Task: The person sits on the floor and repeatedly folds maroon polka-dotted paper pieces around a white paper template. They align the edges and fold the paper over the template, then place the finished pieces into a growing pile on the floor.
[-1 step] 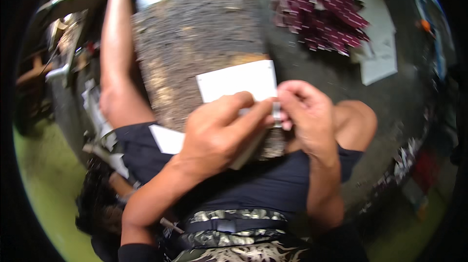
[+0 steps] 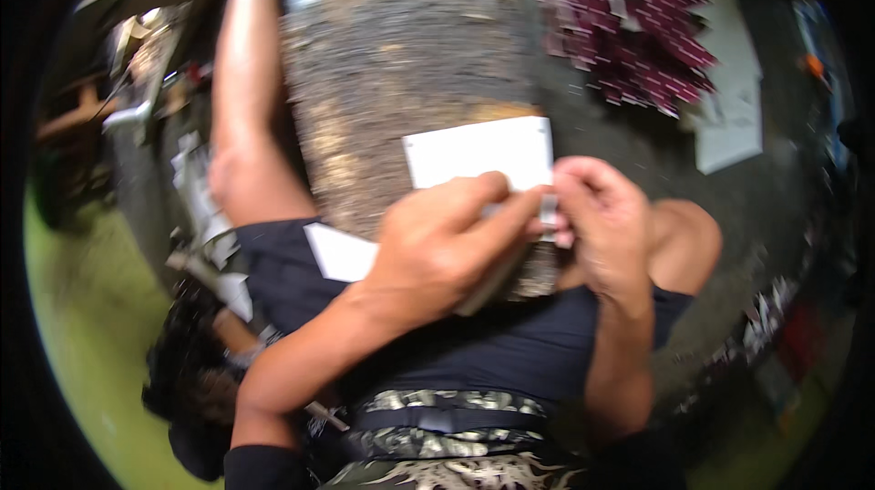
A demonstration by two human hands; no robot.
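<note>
My left hand [image 2: 447, 239] is closed, its fingertips pinching a small silvery-white strip [image 2: 548, 214]. Against the strip's right side, my right hand [image 2: 609, 221] is closed too, thumb and fingers bent in on it. The strip is blurred, and my fingers cover part of it. Just beyond my fingers, a white sheet [image 2: 478, 151] with small dark dots near its corners rests on a rough, worn board [image 2: 401, 61]. Another white piece [image 2: 339, 253] pokes out left of my left hand, over my dark shorts. Something pale beneath my left hand is mostly hidden.
A pile of maroon strips with white dashes [image 2: 629, 43] lies at the far right, partly on a pale sheet [image 2: 729, 130]. White scraps [image 2: 199, 189] are heaped left of my leg. Silvery scraps [image 2: 768, 312] litter the floor at right.
The whole view has shifted, so everything appears slightly farther right and a little lower. My hands keep the same pinch on the small strip.
</note>
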